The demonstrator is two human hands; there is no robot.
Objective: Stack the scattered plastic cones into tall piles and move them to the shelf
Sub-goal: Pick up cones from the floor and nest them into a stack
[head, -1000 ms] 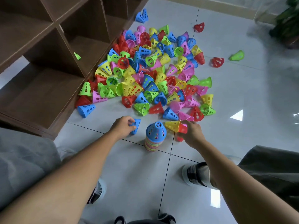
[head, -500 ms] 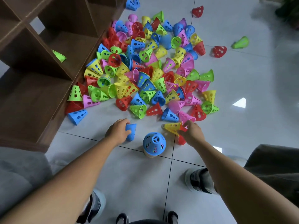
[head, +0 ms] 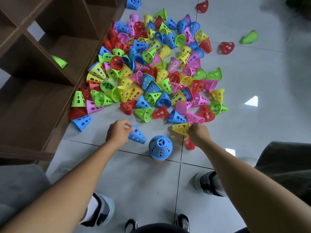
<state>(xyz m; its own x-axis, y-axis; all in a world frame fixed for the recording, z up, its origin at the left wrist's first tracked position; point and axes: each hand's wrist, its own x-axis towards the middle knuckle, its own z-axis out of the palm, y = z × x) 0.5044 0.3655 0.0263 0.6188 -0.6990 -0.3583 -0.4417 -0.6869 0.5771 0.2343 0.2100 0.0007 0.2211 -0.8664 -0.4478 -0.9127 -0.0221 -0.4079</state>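
Observation:
A big heap of perforated plastic cones (head: 151, 71) in red, blue, green, yellow and pink lies on the tiled floor beside a brown wooden shelf (head: 33, 91). A stack of cones topped by a blue one (head: 160, 146) stands upright between my hands. My left hand (head: 118, 132) grips a blue cone (head: 137, 135) just left of the stack. My right hand (head: 199, 134) pinches a yellow cone (head: 180, 128) by its rim, and a red cone (head: 191, 143) shows beneath that hand.
One green cone (head: 59, 61) lies inside a shelf compartment. Stray cones sit apart from the heap: a green one (head: 249, 37), two red ones (head: 226, 47) and a blue pair (head: 133, 2) at the top. My knees and shoes frame the bottom of the view.
My view tilted down more steeply over the stack. The blue cone in my left hand has swung toward the stack. My right hand still holds the yellow and red cones.

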